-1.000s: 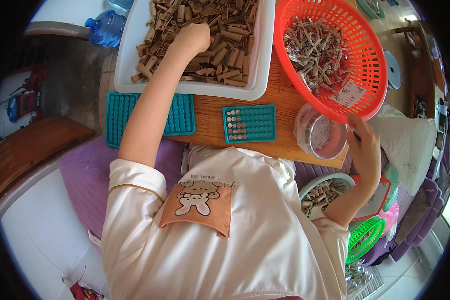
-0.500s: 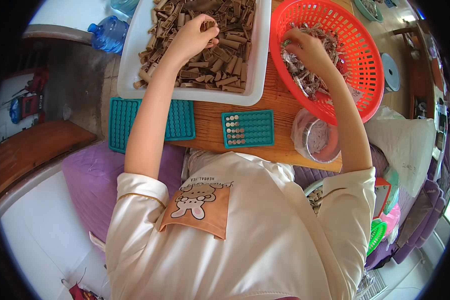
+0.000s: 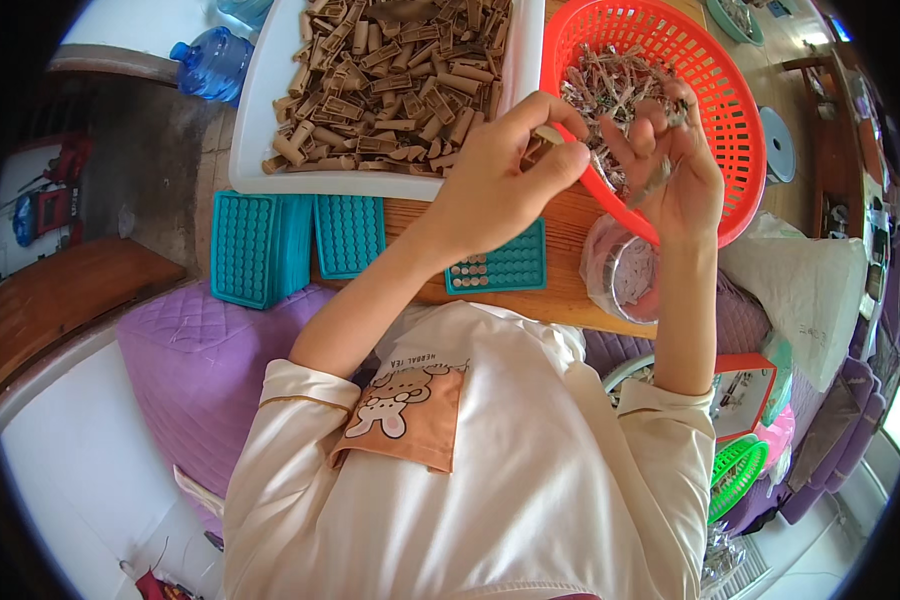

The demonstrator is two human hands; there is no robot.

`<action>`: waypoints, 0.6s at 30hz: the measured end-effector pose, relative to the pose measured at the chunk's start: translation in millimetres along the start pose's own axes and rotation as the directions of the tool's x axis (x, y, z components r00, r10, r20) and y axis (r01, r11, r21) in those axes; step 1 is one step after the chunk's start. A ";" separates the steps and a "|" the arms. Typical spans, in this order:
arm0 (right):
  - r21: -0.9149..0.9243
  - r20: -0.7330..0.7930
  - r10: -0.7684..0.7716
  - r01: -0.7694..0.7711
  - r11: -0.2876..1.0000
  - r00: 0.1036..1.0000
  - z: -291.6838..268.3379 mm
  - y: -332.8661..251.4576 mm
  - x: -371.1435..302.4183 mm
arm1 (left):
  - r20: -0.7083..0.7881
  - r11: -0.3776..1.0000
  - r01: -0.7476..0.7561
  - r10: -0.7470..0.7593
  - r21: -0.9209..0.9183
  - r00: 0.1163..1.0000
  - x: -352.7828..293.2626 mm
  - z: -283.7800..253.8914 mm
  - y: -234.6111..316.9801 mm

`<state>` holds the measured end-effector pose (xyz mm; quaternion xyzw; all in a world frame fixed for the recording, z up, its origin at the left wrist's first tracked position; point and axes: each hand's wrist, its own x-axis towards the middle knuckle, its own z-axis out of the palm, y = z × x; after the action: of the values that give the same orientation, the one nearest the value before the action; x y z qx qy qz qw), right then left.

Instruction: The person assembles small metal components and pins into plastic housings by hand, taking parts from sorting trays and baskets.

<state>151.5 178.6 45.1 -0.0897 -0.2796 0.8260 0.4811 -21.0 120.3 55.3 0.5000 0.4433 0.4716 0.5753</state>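
My left hand (image 3: 490,185) has its thumb and forefinger pinched on a small brown piece (image 3: 544,138), at the near left rim of a red plastic basket (image 3: 735,130). Beside it, my right hand (image 3: 692,185) is turned palm up over the basket's near side, its fingers curled. A small clear wrapped piece (image 3: 657,178) lies against that palm, partly blurred. In the basket is a heap of thin, clear-wrapped pieces (image 3: 610,85). To the left, a white tub (image 3: 350,184) holds many brown trough-shaped pieces (image 3: 395,95).
On the wooden table (image 3: 567,245) sit a teal tray (image 3: 515,262) partly filled with small round discs, a stack of teal trays (image 3: 250,250), another teal tray (image 3: 350,237), and a plastic-lined container (image 3: 630,270). Blue water bottles (image 3: 213,65) stand beyond the tub.
My left hand has moved right from the white tub to the basket's rim, bringing a brown piece. The right hand has lifted from the heap, drawn nearer and turned palm up.
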 end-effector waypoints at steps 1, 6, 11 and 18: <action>0.031 -0.051 0.016 -0.015 0.999 0.999 5.2 1.2 -5.9 | -0.017 0.994 -0.082 0.084 0.069 0.996 -2.7 2.1 -2.1; -0.088 -0.107 0.091 -0.100 0.991 0.990 28.0 5.8 -35.4 | -0.020 0.980 -0.189 0.190 0.064 0.982 -20.5 7.7 10.1; -0.812 -0.221 0.037 -0.205 0.546 0.975 53.7 11.5 -50.4 | 0.087 0.963 -0.178 0.163 0.202 0.983 -35.2 1.1 12.4; -1.000 0.009 -0.178 0.004 -0.031 0.984 73.7 17.7 -55.3 | 0.106 0.941 -0.119 0.089 0.318 0.990 -53.4 -2.4 6.3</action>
<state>136.4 97.5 89.7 -0.4383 -0.7611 0.3358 0.3404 -32.6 68.4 63.3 0.6310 0.4613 0.3994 0.4790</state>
